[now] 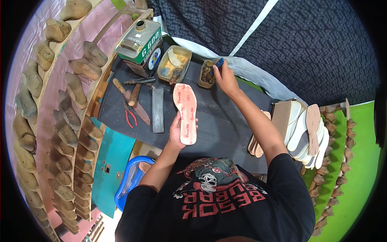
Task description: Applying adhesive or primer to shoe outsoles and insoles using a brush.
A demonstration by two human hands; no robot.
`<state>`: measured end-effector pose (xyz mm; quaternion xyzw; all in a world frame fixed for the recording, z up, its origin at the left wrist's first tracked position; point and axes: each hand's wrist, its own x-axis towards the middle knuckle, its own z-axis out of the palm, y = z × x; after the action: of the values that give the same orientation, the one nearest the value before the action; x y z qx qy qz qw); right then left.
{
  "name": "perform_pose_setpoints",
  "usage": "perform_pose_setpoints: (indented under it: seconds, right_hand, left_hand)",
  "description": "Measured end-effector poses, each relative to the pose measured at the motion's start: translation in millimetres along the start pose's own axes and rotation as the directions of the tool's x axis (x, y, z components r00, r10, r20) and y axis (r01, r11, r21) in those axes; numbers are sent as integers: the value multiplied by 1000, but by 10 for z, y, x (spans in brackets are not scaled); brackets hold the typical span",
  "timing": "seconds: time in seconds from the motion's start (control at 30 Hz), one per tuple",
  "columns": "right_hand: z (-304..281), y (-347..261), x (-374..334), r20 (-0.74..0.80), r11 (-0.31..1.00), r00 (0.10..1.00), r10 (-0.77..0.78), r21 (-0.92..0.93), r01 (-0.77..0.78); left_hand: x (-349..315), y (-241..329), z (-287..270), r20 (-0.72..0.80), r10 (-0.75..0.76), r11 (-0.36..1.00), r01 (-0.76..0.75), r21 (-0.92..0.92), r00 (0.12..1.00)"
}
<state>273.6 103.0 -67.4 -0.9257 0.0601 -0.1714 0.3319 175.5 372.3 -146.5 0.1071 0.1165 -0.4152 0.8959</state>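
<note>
My left hand (177, 132) holds a pink shoe insole (186, 112) flat over the dark work table (225, 125), gripping it near the heel end. My right hand (225, 78) reaches forward and grips a small blue-handled brush (218, 63) whose tip dips into a small brown glue pot (207, 74). Left of that pot sits a rectangular tin tray (174, 63) with yellowish glue and scraps in it.
A green and silver glue can (142, 44) stands at the table's far left. Red-handled pliers (130, 115), a wooden-handled tool (121, 88) and a flat grey bar (158, 111) lie left of the insole. Stacked insoles (306, 133) lean at right. Wooden shoe lasts (66, 113) fill shelves on the left.
</note>
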Motion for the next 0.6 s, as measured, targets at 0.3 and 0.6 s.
perform_pose_setpoints:
  seconds: [0.3, 0.6]
  right_hand:
    - [-43, -4, -7, 34, 997, 999, 3, -81, 0]
    - [-143, 48, -4, -56, 999, 998, 24, 35, -22]
  left_hand:
    - [130, -6, 50, -64, 69, 996, -72, -46, 996]
    - [125, 27, 60, 11, 68, 997, -68, 28, 998]
